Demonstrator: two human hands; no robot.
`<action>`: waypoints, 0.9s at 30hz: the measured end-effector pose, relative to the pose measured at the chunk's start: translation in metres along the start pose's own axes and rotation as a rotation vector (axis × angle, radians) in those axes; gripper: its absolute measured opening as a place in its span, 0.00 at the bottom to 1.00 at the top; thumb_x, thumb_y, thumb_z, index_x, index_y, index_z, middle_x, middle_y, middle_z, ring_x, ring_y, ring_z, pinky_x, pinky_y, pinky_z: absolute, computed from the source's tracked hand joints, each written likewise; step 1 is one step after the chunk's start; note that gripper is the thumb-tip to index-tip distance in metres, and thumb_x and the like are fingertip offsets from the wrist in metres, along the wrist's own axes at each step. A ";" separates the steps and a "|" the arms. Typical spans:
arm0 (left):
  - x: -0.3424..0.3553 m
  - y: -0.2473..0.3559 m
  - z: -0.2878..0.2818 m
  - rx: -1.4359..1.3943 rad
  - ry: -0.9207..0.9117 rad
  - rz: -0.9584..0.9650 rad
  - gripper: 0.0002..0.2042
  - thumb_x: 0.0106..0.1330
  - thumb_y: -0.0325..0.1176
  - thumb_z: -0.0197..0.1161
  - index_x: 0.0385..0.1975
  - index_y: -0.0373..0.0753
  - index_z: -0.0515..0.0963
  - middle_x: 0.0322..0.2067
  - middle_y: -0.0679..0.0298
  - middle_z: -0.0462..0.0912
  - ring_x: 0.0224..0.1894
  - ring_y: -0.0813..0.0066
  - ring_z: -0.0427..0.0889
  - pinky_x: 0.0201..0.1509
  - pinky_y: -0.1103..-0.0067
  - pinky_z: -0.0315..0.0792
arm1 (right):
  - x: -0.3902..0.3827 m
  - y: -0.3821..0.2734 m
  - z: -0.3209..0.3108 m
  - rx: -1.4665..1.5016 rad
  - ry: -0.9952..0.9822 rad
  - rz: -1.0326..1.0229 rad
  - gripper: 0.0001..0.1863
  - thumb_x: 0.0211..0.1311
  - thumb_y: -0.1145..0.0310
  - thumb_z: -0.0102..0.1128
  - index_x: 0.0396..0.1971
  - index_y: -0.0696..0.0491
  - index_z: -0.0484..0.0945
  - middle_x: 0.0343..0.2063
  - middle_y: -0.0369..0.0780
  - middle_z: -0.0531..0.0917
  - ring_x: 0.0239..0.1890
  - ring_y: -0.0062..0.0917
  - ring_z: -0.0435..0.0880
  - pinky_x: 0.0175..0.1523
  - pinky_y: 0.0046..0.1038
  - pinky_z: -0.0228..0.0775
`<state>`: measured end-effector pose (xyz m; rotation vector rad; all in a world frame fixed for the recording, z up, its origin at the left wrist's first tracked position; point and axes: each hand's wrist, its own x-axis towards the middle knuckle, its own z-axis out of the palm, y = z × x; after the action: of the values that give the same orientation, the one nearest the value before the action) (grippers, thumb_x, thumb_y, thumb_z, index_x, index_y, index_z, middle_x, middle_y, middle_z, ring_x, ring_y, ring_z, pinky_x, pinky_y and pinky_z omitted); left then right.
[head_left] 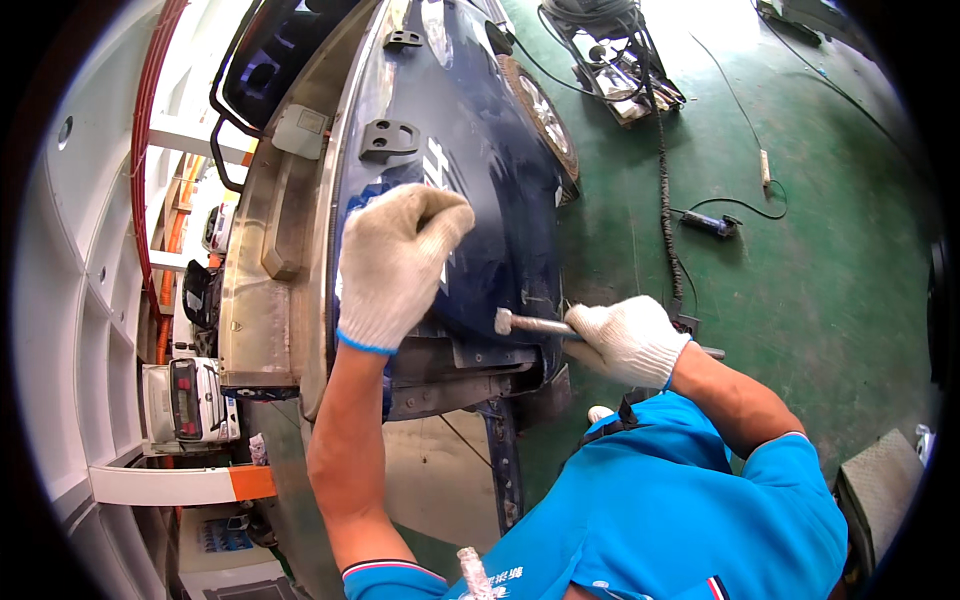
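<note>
My left hand [395, 262], in a cream knit glove, is curled over the dark blue body panel [460, 130] near its left edge; what is inside its fingers, if anything, is hidden. Crumpled blue material shows behind it. My right hand [625, 340], gloved alike, grips a metal hammer [528, 325], its head to the left over the panel's lower part. A black bracket [388, 138] with holes sits on the panel above my left hand. Below the panel runs a bare metal edge [430, 390].
A wheel [540, 115] lies beyond the panel. On the green floor [820, 260] are a wheeled machine [610, 70] with hoses, a blue grinder [708, 223] and cables. White vehicles [205, 400] and a white structure [75, 250] are at left. A grey boxy object [870, 485] is at lower right.
</note>
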<state>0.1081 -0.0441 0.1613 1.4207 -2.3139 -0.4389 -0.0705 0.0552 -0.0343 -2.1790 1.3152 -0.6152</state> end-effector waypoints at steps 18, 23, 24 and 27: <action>-0.027 -0.017 -0.017 0.213 -0.064 0.373 0.21 0.66 0.30 0.70 0.59 0.35 0.81 0.51 0.51 0.88 0.55 0.60 0.87 0.61 0.70 0.78 | -0.056 0.074 -0.030 1.271 0.234 0.311 0.23 0.77 0.57 0.58 0.60 0.58 0.77 0.26 0.34 0.80 0.22 0.13 0.76 0.26 0.19 0.67; -0.070 -0.042 -0.074 0.399 0.155 0.175 0.29 0.68 0.29 0.71 0.69 0.32 0.72 0.66 0.51 0.75 0.63 0.61 0.81 0.71 0.67 0.75 | -0.042 0.057 -0.049 1.061 0.487 0.510 0.20 0.79 0.60 0.54 0.59 0.59 0.76 0.23 0.30 0.76 0.20 0.10 0.69 0.24 0.18 0.61; -0.080 -0.058 -0.086 0.334 0.173 0.092 0.33 0.67 0.27 0.71 0.72 0.33 0.68 0.68 0.49 0.73 0.67 0.59 0.77 0.74 0.64 0.72 | -0.035 0.041 -0.053 1.056 0.499 0.480 0.20 0.79 0.61 0.54 0.59 0.59 0.76 0.23 0.30 0.76 0.20 0.10 0.69 0.24 0.18 0.61; -0.095 -0.104 -0.101 0.434 0.100 -0.278 0.42 0.64 0.37 0.73 0.75 0.29 0.60 0.72 0.45 0.67 0.74 0.52 0.67 0.78 0.62 0.62 | -0.013 0.005 -0.038 1.116 0.556 0.261 0.18 0.79 0.63 0.54 0.59 0.59 0.76 0.24 0.31 0.76 0.23 0.11 0.70 0.27 0.18 0.61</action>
<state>0.2763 -0.0103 0.1864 1.9298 -2.2235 0.0721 -0.1027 0.0579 -0.0103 -0.9400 1.0438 -1.4630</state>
